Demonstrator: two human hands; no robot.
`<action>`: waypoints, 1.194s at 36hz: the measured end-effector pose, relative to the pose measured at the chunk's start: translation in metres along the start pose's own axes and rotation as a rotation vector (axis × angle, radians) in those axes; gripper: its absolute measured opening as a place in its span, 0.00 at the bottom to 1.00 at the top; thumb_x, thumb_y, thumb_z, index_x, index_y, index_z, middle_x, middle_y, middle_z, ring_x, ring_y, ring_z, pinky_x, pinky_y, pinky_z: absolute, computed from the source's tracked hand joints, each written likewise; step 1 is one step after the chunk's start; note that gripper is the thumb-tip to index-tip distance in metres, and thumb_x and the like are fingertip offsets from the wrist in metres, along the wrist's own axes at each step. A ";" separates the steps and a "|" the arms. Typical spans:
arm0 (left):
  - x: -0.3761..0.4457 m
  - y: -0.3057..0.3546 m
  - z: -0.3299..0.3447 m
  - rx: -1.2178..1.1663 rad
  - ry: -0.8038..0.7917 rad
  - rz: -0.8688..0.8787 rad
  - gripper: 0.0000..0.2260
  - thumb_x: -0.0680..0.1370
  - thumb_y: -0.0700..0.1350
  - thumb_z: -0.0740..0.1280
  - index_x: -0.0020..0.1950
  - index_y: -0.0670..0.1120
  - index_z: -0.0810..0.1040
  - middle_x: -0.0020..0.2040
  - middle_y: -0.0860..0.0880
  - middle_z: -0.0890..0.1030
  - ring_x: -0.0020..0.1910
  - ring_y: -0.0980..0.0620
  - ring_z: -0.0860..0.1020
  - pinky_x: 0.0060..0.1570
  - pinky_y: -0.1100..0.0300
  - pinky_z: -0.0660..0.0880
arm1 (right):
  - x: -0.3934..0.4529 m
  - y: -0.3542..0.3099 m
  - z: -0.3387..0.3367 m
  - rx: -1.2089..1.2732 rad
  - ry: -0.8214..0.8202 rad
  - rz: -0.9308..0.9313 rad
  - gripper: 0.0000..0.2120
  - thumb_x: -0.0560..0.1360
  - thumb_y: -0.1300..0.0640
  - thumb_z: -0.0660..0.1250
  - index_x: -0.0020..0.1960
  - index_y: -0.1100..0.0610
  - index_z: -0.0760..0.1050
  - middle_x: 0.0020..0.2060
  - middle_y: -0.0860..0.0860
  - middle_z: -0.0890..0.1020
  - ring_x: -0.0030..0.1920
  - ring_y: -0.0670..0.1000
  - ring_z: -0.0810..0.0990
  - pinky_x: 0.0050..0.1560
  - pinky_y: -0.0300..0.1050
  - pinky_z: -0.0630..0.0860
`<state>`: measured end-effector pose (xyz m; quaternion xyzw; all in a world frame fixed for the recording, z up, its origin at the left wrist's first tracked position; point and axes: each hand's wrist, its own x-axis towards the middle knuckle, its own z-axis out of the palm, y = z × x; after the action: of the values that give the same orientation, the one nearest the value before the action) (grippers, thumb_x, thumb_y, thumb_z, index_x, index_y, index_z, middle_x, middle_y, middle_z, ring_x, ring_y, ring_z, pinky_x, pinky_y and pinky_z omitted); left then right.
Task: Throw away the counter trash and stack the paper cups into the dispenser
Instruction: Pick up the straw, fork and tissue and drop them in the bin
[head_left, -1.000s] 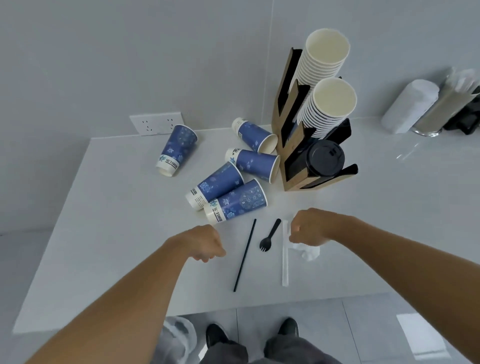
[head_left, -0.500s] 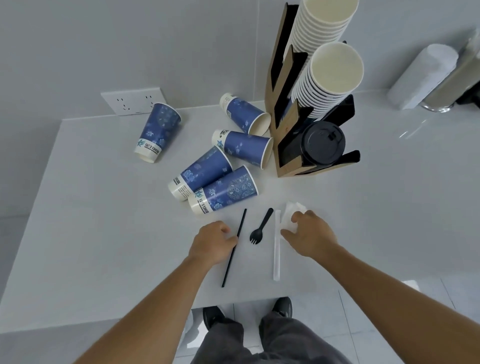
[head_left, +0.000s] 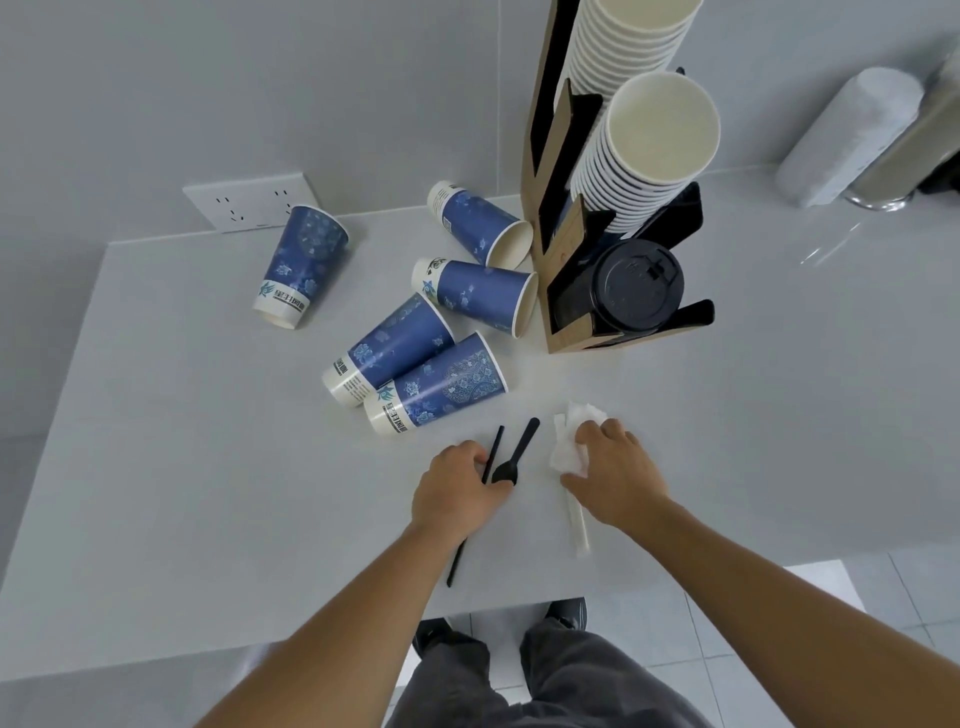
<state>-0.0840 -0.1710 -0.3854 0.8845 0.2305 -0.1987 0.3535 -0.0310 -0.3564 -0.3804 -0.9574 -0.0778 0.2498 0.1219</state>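
Several blue paper cups lie on their sides on the white counter (head_left: 208, 467): one by the wall (head_left: 304, 270), two next to the dispenser (head_left: 478, 293), two nearer me (head_left: 441, 384). The cardboard cup dispenser (head_left: 540, 156) holds stacks of white cups (head_left: 662, 130) and black lids (head_left: 636, 286). My left hand (head_left: 457, 488) curls over a black straw (head_left: 493, 447), with its thumb at the head of a black plastic fork (head_left: 524, 441). My right hand (head_left: 613, 478) closes on a crumpled white napkin (head_left: 571, 441) and covers part of a white wrapped straw (head_left: 581, 530).
A wall socket (head_left: 254, 202) sits at the back left. A white wrapped roll (head_left: 852, 140) and a metal container (head_left: 904, 156) stand at the far right. The counter's front edge runs just below my hands, with tiled floor and my shoes beneath.
Both hands have come down onto the counter. The left one now lies over the black straw and fork; the right one has closed over the napkin. The view has moved closer.
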 end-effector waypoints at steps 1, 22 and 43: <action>0.000 0.002 0.001 -0.001 -0.001 -0.001 0.22 0.68 0.56 0.72 0.58 0.50 0.78 0.51 0.50 0.80 0.48 0.49 0.80 0.49 0.53 0.78 | 0.001 0.003 -0.001 0.014 0.000 -0.008 0.22 0.74 0.50 0.68 0.65 0.55 0.68 0.60 0.54 0.73 0.57 0.56 0.74 0.51 0.50 0.77; 0.012 0.016 0.016 0.037 0.014 -0.096 0.10 0.73 0.45 0.70 0.54 0.51 0.81 0.54 0.47 0.82 0.51 0.45 0.80 0.51 0.53 0.79 | 0.017 0.033 -0.024 0.418 -0.052 0.093 0.16 0.71 0.62 0.67 0.58 0.55 0.75 0.47 0.54 0.79 0.43 0.55 0.78 0.36 0.43 0.74; 0.002 0.034 0.030 0.207 -0.019 -0.134 0.10 0.75 0.41 0.66 0.56 0.45 0.79 0.54 0.45 0.80 0.49 0.44 0.79 0.43 0.56 0.76 | 0.012 0.078 -0.037 0.738 -0.154 0.182 0.19 0.69 0.63 0.70 0.57 0.48 0.76 0.49 0.50 0.81 0.47 0.52 0.79 0.42 0.45 0.75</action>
<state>-0.0692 -0.2141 -0.3886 0.8969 0.2641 -0.2533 0.2484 0.0048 -0.4353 -0.3764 -0.8307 0.0935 0.3420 0.4292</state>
